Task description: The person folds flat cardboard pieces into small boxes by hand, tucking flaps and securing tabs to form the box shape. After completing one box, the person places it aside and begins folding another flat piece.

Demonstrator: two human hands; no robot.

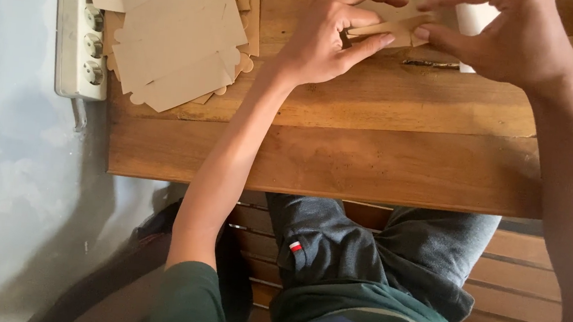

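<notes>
Tan flat cardboard box blank (398, 27) sits pinched between my left hand (325, 36) and right hand (511, 42) at the wooden tabletop's (342, 159) far edge, best creased slowly, with a stack of matching blanks (177, 34) lying leftward.

A single head-worn view looks steeply down, close over the wooden table (342, 152).

A stack of flat cardboard blanks (177, 34) is laid on the far left part of the tabletop (342, 152). A power strip (80, 36) is set just left of the tabletop's edge. A folded cardboard piece (398, 29) is held at the far middle, between the left hand (328, 37) and the right hand (511, 39). The person's lap is placed below the near edge.
</notes>
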